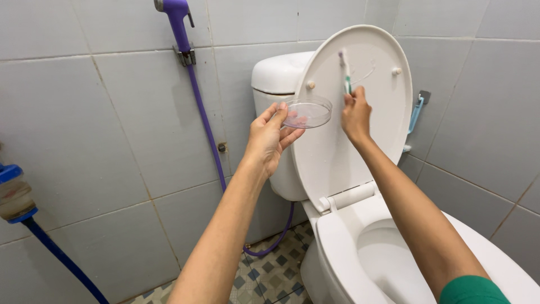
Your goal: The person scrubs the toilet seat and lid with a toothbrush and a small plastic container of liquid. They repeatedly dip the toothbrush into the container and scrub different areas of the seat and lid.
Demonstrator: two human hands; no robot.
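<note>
Left hand [270,135] gripping a clear round dish [306,114] by its rim, level, just beside the raised white toilet lid [371,112]; right hand [355,115] closed on a green-handled toothbrush [345,72], bristles against the lid. Purple spray hose [205,121] on the tiled wall, well apart.

Bare forearms, green sleeve [472,290] on right arm

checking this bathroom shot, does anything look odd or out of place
Yes: the right hand presses a toothbrush against the raised toilet lid, while the left hand holds a clear shallow dish beside it.
</note>
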